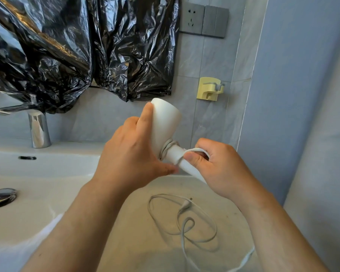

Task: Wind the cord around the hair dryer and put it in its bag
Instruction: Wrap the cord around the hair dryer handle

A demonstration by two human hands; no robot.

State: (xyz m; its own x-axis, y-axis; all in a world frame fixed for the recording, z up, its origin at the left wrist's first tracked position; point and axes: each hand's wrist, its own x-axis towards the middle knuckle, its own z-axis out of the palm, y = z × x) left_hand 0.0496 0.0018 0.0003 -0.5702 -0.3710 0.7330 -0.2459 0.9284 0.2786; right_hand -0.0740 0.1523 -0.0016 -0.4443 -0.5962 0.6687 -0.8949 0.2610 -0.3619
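Observation:
I hold a white hair dryer [165,122] above the counter, its wide barrel pointing up and away. My left hand [130,152] grips the barrel, index finger stretched along its side. A few turns of the pale cord [196,222] sit wound where barrel meets handle. My right hand [216,163] wraps the handle and pinches a stretch of cord against it with the thumb. The remaining cord lies in loose loops on the counter below. No bag for the dryer can be identified.
A white sink basin [47,169] with a chrome drain [1,196] and faucet [37,128] lies to the left. Black plastic sheeting [82,46] hangs on the tiled wall. A wall socket [192,18] and a yellow holder [209,89] are at upper right.

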